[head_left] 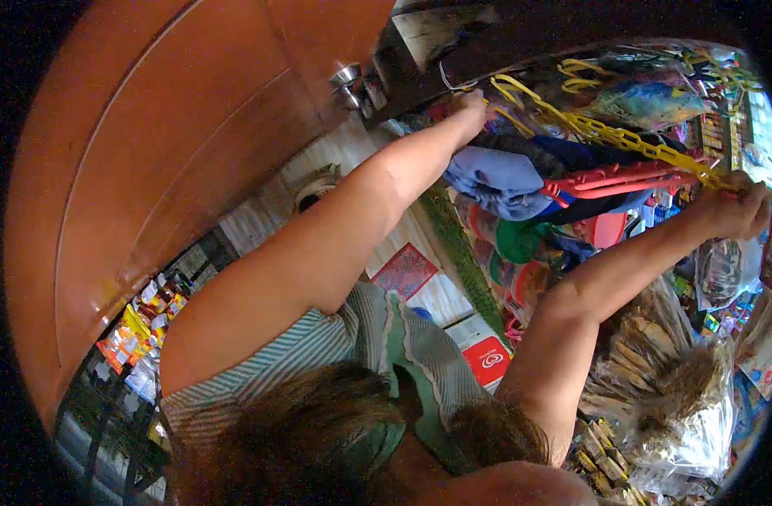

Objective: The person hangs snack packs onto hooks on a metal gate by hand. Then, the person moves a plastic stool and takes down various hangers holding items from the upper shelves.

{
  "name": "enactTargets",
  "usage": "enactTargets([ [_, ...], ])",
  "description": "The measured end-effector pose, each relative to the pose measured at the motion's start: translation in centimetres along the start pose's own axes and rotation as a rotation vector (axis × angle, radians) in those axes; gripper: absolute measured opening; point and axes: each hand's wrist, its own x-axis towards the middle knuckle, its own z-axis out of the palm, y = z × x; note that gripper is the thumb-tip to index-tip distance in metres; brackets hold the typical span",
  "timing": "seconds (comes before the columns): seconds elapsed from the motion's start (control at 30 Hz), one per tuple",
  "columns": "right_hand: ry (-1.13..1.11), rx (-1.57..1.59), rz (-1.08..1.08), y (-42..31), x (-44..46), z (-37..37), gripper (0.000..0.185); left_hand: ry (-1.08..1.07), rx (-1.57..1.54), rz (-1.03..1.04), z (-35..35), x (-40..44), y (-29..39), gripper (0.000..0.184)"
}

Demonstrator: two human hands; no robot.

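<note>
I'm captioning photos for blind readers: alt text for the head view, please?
A person's bare right hand grips the right part of a yellow plastic chain; the bare left hand is raised near its left part. Below are a red plastic rack, grey-blue cloth and a clear plastic bag with brown contents.

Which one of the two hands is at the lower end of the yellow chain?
The right hand, near the picture's right edge, where the yellow chain slopes down to it. The left hand is higher, near the upper end.
</note>
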Motion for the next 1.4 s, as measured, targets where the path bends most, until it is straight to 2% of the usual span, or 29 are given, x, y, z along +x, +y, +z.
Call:
enactTargets([
  [0.1,-0.123,0.097,0.024,1.8,1.9,-0.1,0.014,-0.06,0.029,-0.044,-1.3,-1.6,0.1,0.028],
  [0.13,-0.056,0.046,0.03,1.0,1.4,0.7,0.014,-0.088,0.05,-0.073,-1.8,-1.7,-0.1,0.03],
  [0.17,0.011,-0.004,0.038,0.1,0.9,1.4,0.014,-0.039,-0.144,0.014,-2.0,-2.0,-1.1,0.032],
  [0.2,0.076,-0.053,0.044,-0.4,0.5,1.8,0.015,-0.019,-0.099,-0.022,-2.8,-2.1,-1.7,0.031],
  [0.27,0.097,0.047,0.028,-0.8,-0.2,2.1,0.015,0.017,-0.007,-0.09,-4.5,-7.1,0.1,0.031],
  [0.3,0.073,0.067,0.025,-1.2,-0.7,2.1,0.015,0.049,-0.147,-0.092,-6.0,-4.7,-1.8,0.033],
  [0.4,-0.053,0.098,0.025,-3.2,-2.8,2.5,0.013,0.018,-0.047,-0.136,-9.8,-2.9,-3.4,0.032],
  [0.43,-0.097,0.114,0.028,-3.9,-3.5,2.8,0.012,-0.114,-0.047,-0.127,-11.2,-2.4,-3.6,0.032],
  [0.5,-0.157,0.175,0.034,-5.4,-4.6,3.1,0.009,-0.023,-0.08,-0.138,-12.4,-4.9,-2.5,0.033],
  [0.6,-0.056,0.231,0.081,-7.5,-6.8,4.6,0.01,-0.136,0.065,-0.173,-14.8,-0.2,-4.1,0.036],
  [0.63,-0.004,0.171,0.036,-7.9,-7.4,5.3,0.01,-0.177,0.127,-0.183,-14.5,-1.0,-3.0,0.037],
  [0.67,0.046,0.108,-0.01,-8.1,-8.0,5.9,0.01,-0.238,0.202,-0.22,-14.0,-3.3,-1.3,0.039],
  [0.73,-0.012,0.137,-0.018,-8.4,-8.8,6.6,0.007,-0.359,0.364,-0.317,-13.2,-10.8,2.7,0.041],
  [0.8,-0.097,0.332,0.025,-9.9,-10.1,7.8,0.004,-0.512,0.455,-0.401,-12.4,-18.6,7.1,0.044],
  [0.83,-0.067,0.286,0.02,-9.6,-10.0,7.6,0.004,-0.575,0.472,-0.444,-12.5,-21.4,8.3,0.046],
  [0.9,-0.043,0.378,0.06,-11.2,-10.6,8.7,0.004,-0.719,0.268,-0.537,-14.9,-19.1,7.3,0.05],
  [0.93,-0.028,0.462,0.074,-11.9,-10.7,9.1,0.006,-0.784,0.228,-0.548,-14.7,-19.7,7.5,0.052],
  [0.97,-0.116,0.387,0.001,-12.8,-11.0,9.3,0.006,-0.847,0.188,-0.56,-13.8,-21.5,8.5,0.053],
  [1.03,-0.087,0.367,-0.004,-12.5,-10.5,8.9,0.006,-0.967,0.235,-0.509,-12.8,-26.0,10.5,0.054],
  [1.1,-0.117,0.426,-0.003,-13.5,-10.7,9.4,0.008,-0.875,0.212,-0.557,-14.0,-24.6,9.0,0.054],
  [1.2,-0.095,0.462,0.109,-14.4,-11.0,10.0,0.008,-0.719,0.185,-0.619,-13.8,-26.7,10.2,0.043],
  [1.23,-0.105,0.48,0.096,-14.7,-10.7,10.0,0.008,-0.587,0.264,-0.593,-12.1,-30.7,12.3,0.044],
  [1.33,-0.135,0.479,0.056,-15.9,-9.8,9.8,0.006,-0.845,0.321,-0.538,-13.3,-29.9,12.1,0.045],
  [1.4,-0.154,0.477,-0.033,-16.3,-8.7,9.8,0.004,-0.911,0.401,-0.492,-15.5,-26.0,9.6,0.044],
])
